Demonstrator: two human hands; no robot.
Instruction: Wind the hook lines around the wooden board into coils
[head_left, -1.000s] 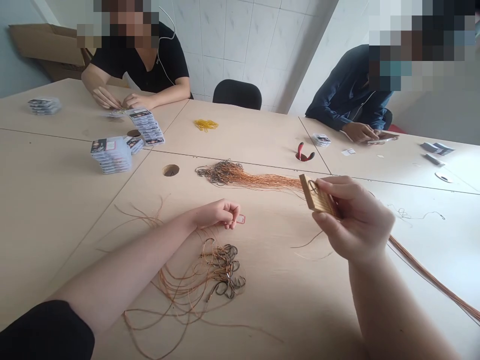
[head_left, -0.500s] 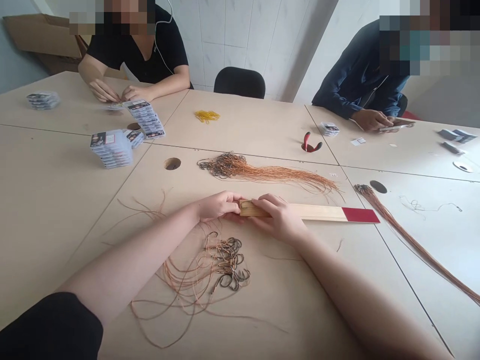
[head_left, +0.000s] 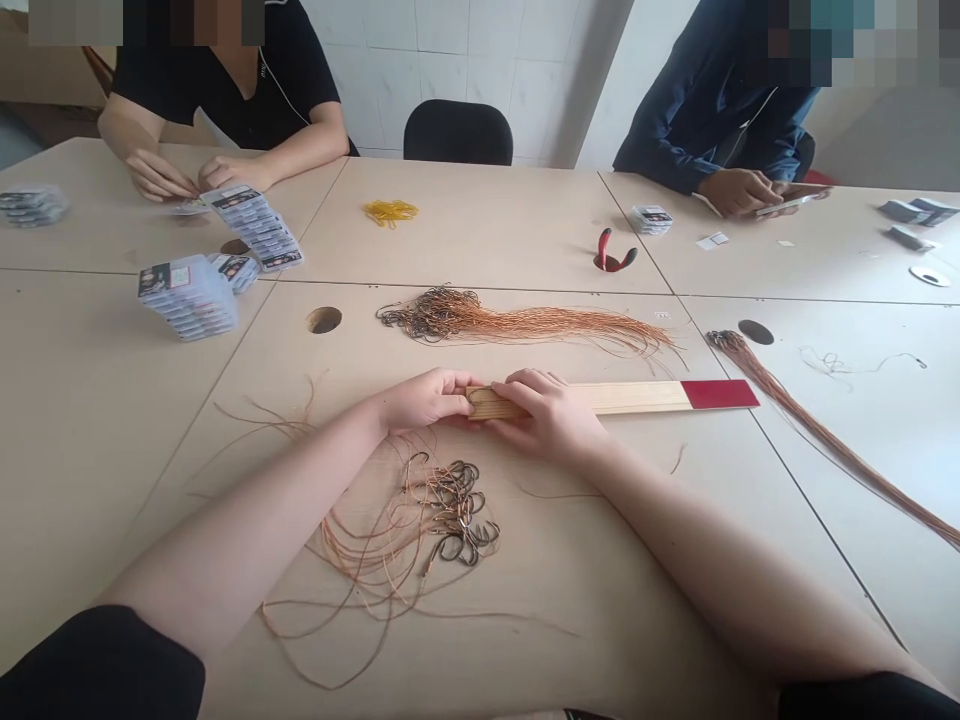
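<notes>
A pale wooden strip (head_left: 637, 398) with a dark red end lies crosswise before me. At its left end my left hand (head_left: 420, 402) is closed, thumb and fingers pinching around the edge. My right hand (head_left: 553, 415) grips the strip just right of that, fingertips over the top. A dark fish hook (head_left: 478, 396) rests on the strip between the two hands, partly covered by fingers. Nearer to me is a loose pile of dark fish hooks (head_left: 457, 515) tied to orange-brown lines (head_left: 349, 555), some running under my left forearm.
Beyond my hands lies a bundle of hooks with orange lines (head_left: 547, 325); another bundle (head_left: 825, 430) is at right. Red-handled pliers (head_left: 615, 255) stand in a table hole. Stacked plastic packs (head_left: 187, 298) and yellow pieces (head_left: 390, 212) lie farther off. Two people sit opposite.
The view has tilted down and shifted slightly, so the far things sit higher in the picture. Both hands keep their hold at the strip's left end; the strip looks more level.
</notes>
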